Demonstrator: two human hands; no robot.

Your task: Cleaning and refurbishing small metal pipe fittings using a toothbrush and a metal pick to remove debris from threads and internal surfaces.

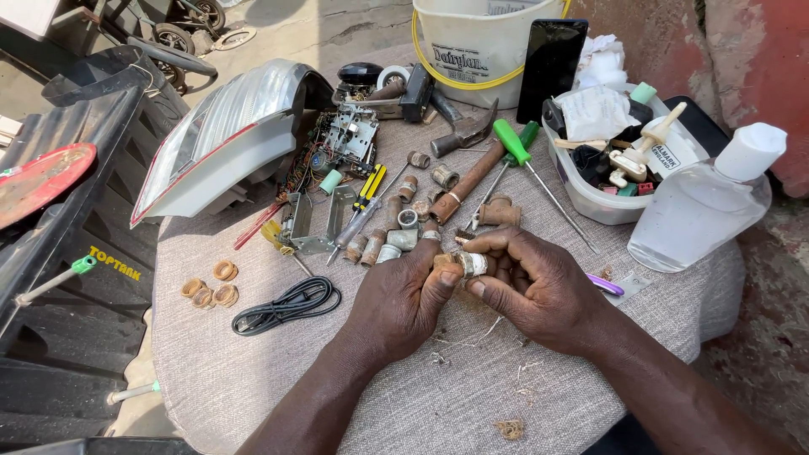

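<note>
My left hand [404, 299] and my right hand [531, 282] meet over the middle of the cloth-covered table [253, 371]. Between their fingertips they pinch a small rusty metal pipe fitting [465, 264] with a silvery threaded end. Just beyond the hands lie several more rusty and grey pipe fittings [403, 236] in a loose cluster. A green-handled screwdriver [531, 168] and a rusty pipe [468, 181] lie behind them.
A vehicle tail lamp [227, 139] sits at the back left beside a circuit board [345, 139]. A black cable [286, 305] and brown rings [211, 286] lie left. A white bucket [472, 46], hammer [463, 131], tub of parts [607, 202] and clear bottle [704, 206] stand right.
</note>
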